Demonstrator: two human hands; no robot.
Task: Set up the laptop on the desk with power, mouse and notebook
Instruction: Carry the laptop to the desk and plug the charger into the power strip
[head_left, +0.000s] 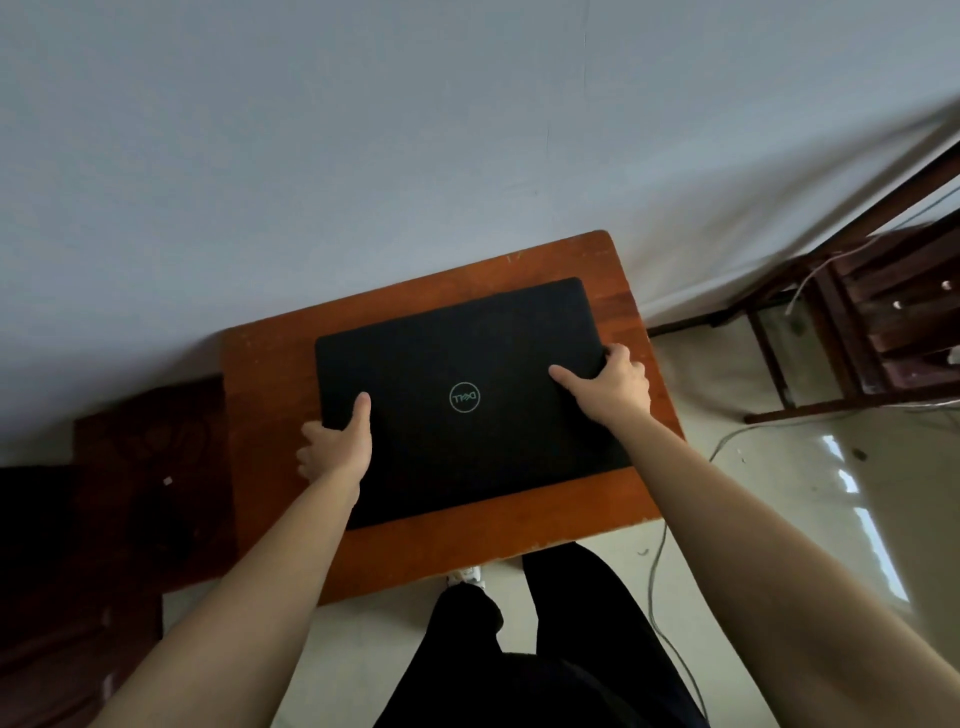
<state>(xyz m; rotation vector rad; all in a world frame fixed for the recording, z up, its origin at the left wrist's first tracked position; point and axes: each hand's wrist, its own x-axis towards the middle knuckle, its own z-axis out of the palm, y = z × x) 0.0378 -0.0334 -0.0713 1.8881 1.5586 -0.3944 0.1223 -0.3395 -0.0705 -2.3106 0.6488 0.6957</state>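
Note:
A closed black laptop with a round logo on its lid lies on the small orange-brown wooden desk, which stands against the wall. My left hand grips the laptop's left edge, thumb on the lid and fingers curled under the side. At the right edge my right hand holds it the same way, thumb lying across the lid. No mouse, notebook or charger shows on the desk.
A dark brown cloth-covered surface sits left of the desk. A dark wooden rack stands at the right by the wall. A grey cable trails over the pale tiled floor right of the desk. My dark-trousered legs stand before the desk.

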